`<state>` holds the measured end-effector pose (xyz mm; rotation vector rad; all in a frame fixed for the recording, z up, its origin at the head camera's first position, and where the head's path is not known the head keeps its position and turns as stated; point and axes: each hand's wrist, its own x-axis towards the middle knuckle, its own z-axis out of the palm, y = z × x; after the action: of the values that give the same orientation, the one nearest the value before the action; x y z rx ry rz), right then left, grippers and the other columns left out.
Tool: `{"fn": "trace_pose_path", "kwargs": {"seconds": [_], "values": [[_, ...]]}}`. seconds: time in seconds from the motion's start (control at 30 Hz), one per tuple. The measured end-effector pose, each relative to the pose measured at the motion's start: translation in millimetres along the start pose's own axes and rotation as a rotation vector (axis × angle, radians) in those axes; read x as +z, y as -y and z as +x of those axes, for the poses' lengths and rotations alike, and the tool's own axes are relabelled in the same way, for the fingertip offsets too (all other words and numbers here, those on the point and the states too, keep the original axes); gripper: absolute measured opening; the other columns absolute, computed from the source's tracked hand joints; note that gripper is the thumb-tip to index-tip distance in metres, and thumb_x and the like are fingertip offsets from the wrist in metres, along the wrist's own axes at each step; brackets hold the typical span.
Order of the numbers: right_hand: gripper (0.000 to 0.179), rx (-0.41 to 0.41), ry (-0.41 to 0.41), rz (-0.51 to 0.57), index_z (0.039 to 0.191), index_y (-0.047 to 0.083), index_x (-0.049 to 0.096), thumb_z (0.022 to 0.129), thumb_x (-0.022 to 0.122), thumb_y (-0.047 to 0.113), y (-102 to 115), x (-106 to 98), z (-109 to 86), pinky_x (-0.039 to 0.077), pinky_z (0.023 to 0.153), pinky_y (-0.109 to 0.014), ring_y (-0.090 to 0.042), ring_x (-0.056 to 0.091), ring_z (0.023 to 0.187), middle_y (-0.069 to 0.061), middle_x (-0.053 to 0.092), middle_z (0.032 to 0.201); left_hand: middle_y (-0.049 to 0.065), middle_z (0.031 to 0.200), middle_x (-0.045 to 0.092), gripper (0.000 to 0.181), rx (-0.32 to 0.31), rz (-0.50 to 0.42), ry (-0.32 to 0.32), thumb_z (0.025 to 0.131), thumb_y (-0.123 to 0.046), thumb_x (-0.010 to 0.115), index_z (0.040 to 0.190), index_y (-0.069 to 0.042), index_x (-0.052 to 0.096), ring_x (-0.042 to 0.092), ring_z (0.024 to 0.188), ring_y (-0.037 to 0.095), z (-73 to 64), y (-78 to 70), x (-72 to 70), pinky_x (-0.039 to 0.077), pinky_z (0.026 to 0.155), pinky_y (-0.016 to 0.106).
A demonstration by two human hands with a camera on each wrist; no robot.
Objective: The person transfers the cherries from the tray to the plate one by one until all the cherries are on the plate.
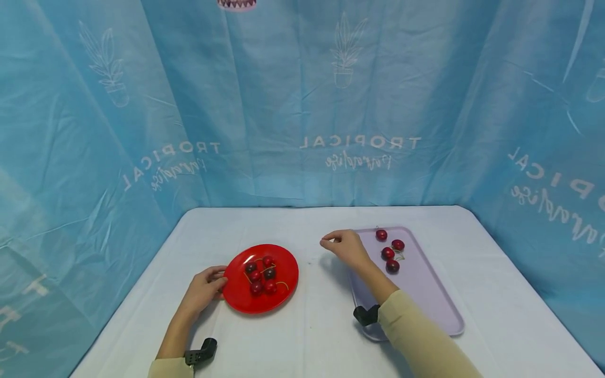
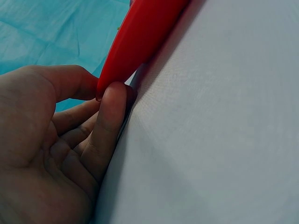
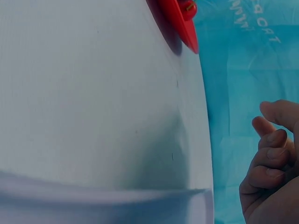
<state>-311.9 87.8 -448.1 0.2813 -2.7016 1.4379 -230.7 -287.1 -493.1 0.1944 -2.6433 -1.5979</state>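
Your right sleeve (image 1: 425, 336) sits nearest the camera, lower right in the head view, with a black wrist camera (image 1: 367, 315) strapped at its cuff. Your left hand (image 1: 204, 287) has the near-left rim of the red plate (image 1: 236, 302), pinched between thumb and fingers; the left wrist view confirms it. Your right hand (image 1: 347, 248) is raised between plate and tray, fingers loosely curled, thumb and forefinger tips just apart with a gap showing in the right wrist view, so call that grip relaxed. The plate cherries (image 1: 256, 287) bunch in the middle of the plate, dark and bright red, some with stems. The lilac tray (image 1: 420, 294) is to the right, partly under your right forearm. Four tray cherries (image 1: 393, 266) lie toward its far end, two or so with stems visible. Plate and tray stand apart on the white table (image 1: 326, 331). Behind and at both sides, you have a blue curtain (image 1: 264, 105) with mirrored "TROPICAL Paradise" lettering and white potted-plant drawings.
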Motion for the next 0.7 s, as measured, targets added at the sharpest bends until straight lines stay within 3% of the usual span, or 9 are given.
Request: {"fn": "trace_pose_path", "kwargs": {"seconds": [0.13,0.33,0.7], "values": [[0.021,0.033,-0.014,0.003,0.097,0.016,0.076,0.086,0.071,0.033,-6.6,-8.5,1.9,0.047,0.061,-0.032,-0.021,0.052,0.076,-0.002,0.062,0.085,0.016,0.113,0.061,0.039,-0.004,-0.013,0.004,0.093,-0.013,0.058,0.130,-0.001,0.054,0.063,0.081,0.021,0.0,-0.3,-0.8,0.057,0.066,0.030],[0.025,0.094,-0.021,0.020,0.103,0.015,0.075,0.087,0.069,0.034,-19.3,-23.5,6.7,0.052,0.077,-0.035,-0.023,0.055,0.093,-0.004,0.065,0.103,0.016,0.113,0.061,0.039,-0.013,-0.020,0.000,0.092,-0.013,0.059,0.129,-0.002,0.054,0.064,0.080,0.021,1.4,4.0,-0.2,0.057,0.066,0.030],[0.032,0.086,-0.046,-0.017,0.107,0.008,0.073,0.089,0.066,0.033,-32.9,-63.7,14.2,0.046,0.087,-0.046,-0.029,0.054,0.106,-0.012,0.064,0.113,0.016,0.114,0.061,0.040,-0.013,-0.005,0.000,0.091,-0.015,0.060,0.130,-0.003,0.054,0.063,0.082,0.022,1.7,0.5,-1.3,0.057,0.067,0.030]]}}
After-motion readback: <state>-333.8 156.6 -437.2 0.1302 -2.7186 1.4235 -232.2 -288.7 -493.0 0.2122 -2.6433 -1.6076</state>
